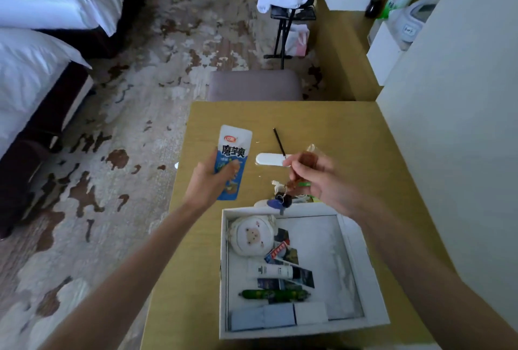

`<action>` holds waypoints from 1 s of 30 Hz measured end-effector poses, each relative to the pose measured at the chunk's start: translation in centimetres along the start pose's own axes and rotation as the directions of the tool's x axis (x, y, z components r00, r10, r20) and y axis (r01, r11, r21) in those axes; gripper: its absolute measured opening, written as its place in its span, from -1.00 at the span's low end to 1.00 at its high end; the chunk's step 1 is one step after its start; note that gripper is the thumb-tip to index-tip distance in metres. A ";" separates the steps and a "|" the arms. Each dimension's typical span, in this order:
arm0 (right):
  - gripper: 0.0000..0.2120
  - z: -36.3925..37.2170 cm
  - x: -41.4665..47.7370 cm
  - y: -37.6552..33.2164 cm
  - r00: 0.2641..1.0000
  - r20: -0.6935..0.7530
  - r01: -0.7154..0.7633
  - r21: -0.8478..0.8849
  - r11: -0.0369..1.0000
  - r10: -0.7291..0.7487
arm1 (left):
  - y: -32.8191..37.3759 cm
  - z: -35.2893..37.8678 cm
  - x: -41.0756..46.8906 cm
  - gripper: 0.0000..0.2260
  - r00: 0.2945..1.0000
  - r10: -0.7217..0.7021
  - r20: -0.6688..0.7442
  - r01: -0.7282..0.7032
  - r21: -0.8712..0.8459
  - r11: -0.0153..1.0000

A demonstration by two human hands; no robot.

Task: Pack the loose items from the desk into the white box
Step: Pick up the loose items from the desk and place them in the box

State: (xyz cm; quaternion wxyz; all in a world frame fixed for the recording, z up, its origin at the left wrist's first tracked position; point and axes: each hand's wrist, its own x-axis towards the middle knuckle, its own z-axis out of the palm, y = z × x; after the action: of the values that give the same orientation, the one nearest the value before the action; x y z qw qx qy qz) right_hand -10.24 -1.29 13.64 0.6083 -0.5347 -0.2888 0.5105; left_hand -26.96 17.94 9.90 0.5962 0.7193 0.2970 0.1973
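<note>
White box (364, 260) sits near; keys (280, 201) crowd its far rim. Left hand (208, 181) grips a blue snack packet (234, 153); right hand (316, 178) pinches a clear-wrapped brown snack (308, 157).

matt wood desk (330, 125), glossy plastic packet (234, 153)

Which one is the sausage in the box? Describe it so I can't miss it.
Start at the white box at the near end of the wooden desk. Along its left side lies a column of items; below the white tube sits the green sausage, lying crosswise. It is the only dark green, rod-shaped thing there, pinched at both ends.
</note>
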 end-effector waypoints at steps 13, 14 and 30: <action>-0.78 1.4 -7.0 10.7 0.929 0.075 -0.280 -0.495 0.822 0.362 | -1.2 4.6 -9.6 -0.92 0.981 -0.183 0.061 0.174 0.124 0.977; -0.73 1.0 -7.1 10.7 0.929 0.075 -0.245 -0.610 0.754 0.362 | -1.2 4.9 -9.8 -0.90 0.978 -0.199 0.069 0.189 0.129 0.973; -0.75 -5.8 -8.8 6.9 0.970 -0.207 -0.103 -0.822 0.561 -0.125 | -1.7 14.4 -9.9 -0.69 0.823 -0.283 0.493 0.100 0.364 0.926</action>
State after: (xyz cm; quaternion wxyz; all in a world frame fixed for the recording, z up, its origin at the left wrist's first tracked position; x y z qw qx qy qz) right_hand -9.93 -12.13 7.30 0.3201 -0.8132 -0.4213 0.2424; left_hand -25.48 0.85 5.84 0.5464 0.7990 0.2178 -0.1248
